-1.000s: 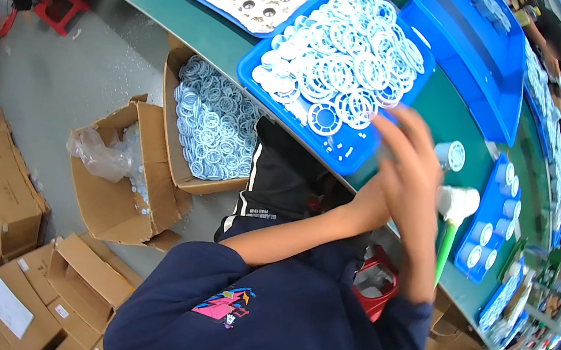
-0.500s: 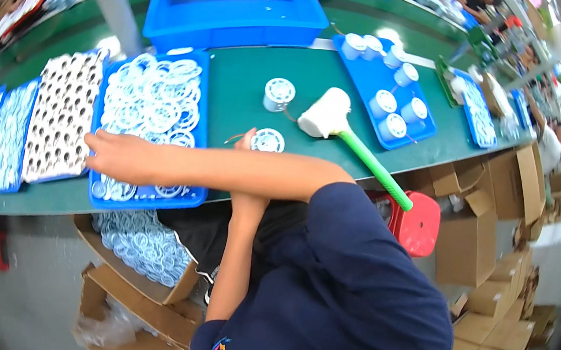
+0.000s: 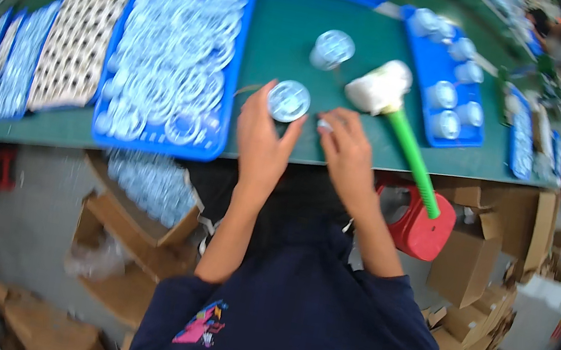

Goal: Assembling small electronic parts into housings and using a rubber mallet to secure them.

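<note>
My left hand [image 3: 262, 138] is closed round a light-blue and white cylindrical part [image 3: 288, 101] with a round slotted top and a thin wire leading off to the left. Close on its right, my right hand [image 3: 349, 146] pinches a small whitish piece [image 3: 324, 124] between thumb and fingertips; its shape is too small and blurred to name. Beyond my hands another such cylindrical part [image 3: 332, 49] stands on the green table [image 3: 285, 16]. To its right lies a mallet with a white wrapped head [image 3: 382, 86] and a green handle [image 3: 414, 155].
On the left, a blue tray [image 3: 226, 103] holds many light-blue rings, beside a tray of white dark-holed pieces [image 3: 81, 42]. A blue tray [image 3: 424, 73] of cylindrical parts stands at right. Below are a red stool [image 3: 428, 226], cardboard boxes [image 3: 466, 265] and an open carton of rings [image 3: 152, 187].
My right hand has swung back from the white-piece tray on the left, uncrossing my arms, and now holds a small piece beside the cylindrical part. The view has shifted, too.
</note>
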### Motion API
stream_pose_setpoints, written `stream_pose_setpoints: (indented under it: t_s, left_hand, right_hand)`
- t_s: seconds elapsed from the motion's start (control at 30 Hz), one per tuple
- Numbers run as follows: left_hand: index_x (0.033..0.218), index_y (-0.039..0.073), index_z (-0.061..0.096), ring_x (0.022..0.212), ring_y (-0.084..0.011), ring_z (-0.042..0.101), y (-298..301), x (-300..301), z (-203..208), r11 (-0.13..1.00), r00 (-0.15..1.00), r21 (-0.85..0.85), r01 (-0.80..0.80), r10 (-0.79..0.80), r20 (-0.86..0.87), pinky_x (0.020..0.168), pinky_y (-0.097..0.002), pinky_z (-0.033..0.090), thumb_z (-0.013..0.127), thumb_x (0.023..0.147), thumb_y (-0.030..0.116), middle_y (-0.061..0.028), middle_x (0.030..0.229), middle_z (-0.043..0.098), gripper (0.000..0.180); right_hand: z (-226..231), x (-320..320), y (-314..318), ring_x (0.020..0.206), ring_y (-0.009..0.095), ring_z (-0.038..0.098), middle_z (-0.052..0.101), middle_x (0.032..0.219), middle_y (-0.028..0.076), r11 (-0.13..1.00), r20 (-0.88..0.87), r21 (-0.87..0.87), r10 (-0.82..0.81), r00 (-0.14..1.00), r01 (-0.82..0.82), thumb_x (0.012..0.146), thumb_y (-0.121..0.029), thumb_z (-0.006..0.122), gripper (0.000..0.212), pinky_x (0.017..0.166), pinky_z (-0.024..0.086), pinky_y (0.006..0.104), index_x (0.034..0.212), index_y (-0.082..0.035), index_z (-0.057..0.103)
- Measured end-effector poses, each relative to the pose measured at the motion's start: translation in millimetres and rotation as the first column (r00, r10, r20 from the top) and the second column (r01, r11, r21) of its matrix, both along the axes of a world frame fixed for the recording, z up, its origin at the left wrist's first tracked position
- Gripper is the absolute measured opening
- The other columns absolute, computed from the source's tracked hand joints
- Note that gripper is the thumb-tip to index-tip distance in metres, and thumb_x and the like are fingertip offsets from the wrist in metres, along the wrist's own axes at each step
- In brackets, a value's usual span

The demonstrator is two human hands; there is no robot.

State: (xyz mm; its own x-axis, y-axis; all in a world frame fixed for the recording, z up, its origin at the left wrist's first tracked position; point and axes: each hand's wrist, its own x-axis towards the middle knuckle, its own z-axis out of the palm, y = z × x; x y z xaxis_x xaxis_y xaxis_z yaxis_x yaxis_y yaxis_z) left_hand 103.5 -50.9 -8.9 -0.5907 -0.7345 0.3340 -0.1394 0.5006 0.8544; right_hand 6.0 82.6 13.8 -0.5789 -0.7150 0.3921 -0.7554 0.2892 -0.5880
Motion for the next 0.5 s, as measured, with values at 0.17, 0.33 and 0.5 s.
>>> stream_pose_setpoints:
  t_s: [0.17, 0.33, 0.5]
  left_hand:
    - [0.139, -0.003, 0.051, 0.118, -0.0421, 0.057, -5.7, 5.9, 1.3, 1.000, 1.000, 0.023, 0.006, -0.006, 0.009, 0.100, -0.0489, 0.046, 0.082, 0.084, 0.014, -0.0238, 0.129, 0.059, 0.065]
    - [0.137, -0.002, 0.054, 0.116, -0.0435, 0.059, -4.3, 8.4, -5.5, 1.000, 1.000, 0.016, 0.005, -0.005, -0.016, 0.097, -0.0488, 0.047, 0.083, 0.082, 0.013, -0.0232, 0.125, 0.062, 0.064]
    - [0.139, -0.002, 0.053, 0.118, -0.0440, 0.058, -3.1, 12.5, -5.4, 0.999, 1.000, 0.037, 0.017, -0.017, 0.000, 0.099, -0.0490, 0.048, 0.081, 0.080, 0.008, -0.0236, 0.128, 0.061, 0.066]
  right_hand:
    - [-2.1, -7.5, 0.0, 0.095, 0.035, 0.065, 0.070, 0.113, 0.016, 0.999, -0.115, 0.019, 0.041, 0.993, -0.039, 0.087, 0.000, 0.076, 0.024, 0.082, 0.054, 0.0417, 0.110, 0.001, 0.073]
    - [18.4, 0.5, -35.6, 0.104, 0.032, 0.067, 0.073, 0.120, 0.013, 0.957, 0.070, -0.289, 0.050, 0.996, -0.028, 0.083, 0.001, 0.080, 0.032, 0.085, 0.054, 0.0423, 0.113, -0.001, 0.070]
    - [11.6, 0.7, -57.8, 0.120, 0.034, 0.061, 0.070, 0.128, 0.013, 0.967, -0.154, -0.156, 0.179, 0.972, -0.203, 0.082, -0.004, 0.080, 0.021, 0.096, 0.052, 0.0430, 0.101, -0.001, 0.070]
